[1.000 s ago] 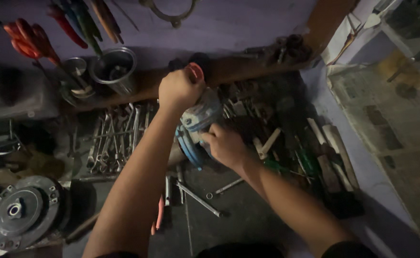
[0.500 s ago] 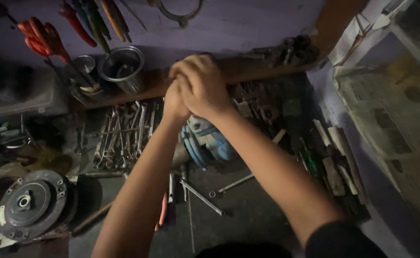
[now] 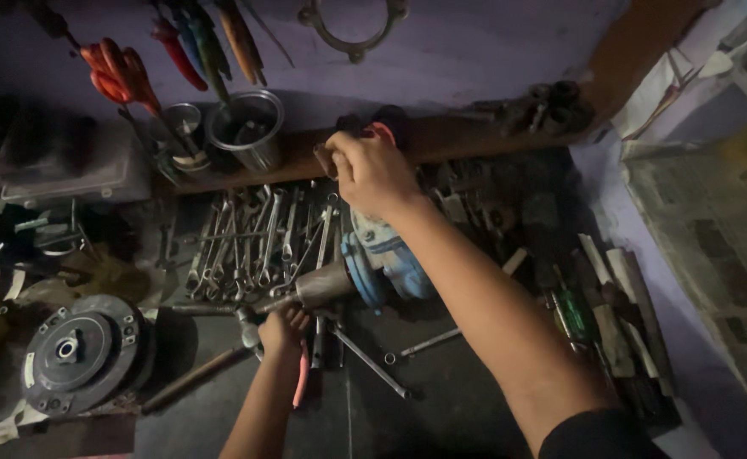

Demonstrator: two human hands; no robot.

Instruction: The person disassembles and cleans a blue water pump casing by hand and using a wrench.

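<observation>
- a round dark metal disc with a hub [image 3: 77, 353] is lying at the lower left of the frame, well apart from both hands.
- red-handled pliers [image 3: 118, 75] are hanging on the wall at the upper left, and a metal cup [image 3: 248, 127] is sitting on the wooden shelf [image 3: 475, 136] just right of them.
- a row of wrenches [image 3: 258, 238] is lying spread out below the shelf, left of centre.
- the left hand [image 3: 284, 327] is curling shut around a metal rod [image 3: 271, 304] at the lower centre, just beside the grey shaft end of the blue machine part [image 3: 373, 263]; a red-handled tool [image 3: 302, 382] is lying just below the hand.
- the blue machine part is sitting in the middle of the frame, between the two hands.
- the right hand [image 3: 372, 170] is reaching to the upper centre, its fingers closing over a dark object with a red tip [image 3: 382, 129] at the shelf edge.
- screwdrivers and files [image 3: 611, 314] are lying in a pile at the right.
</observation>
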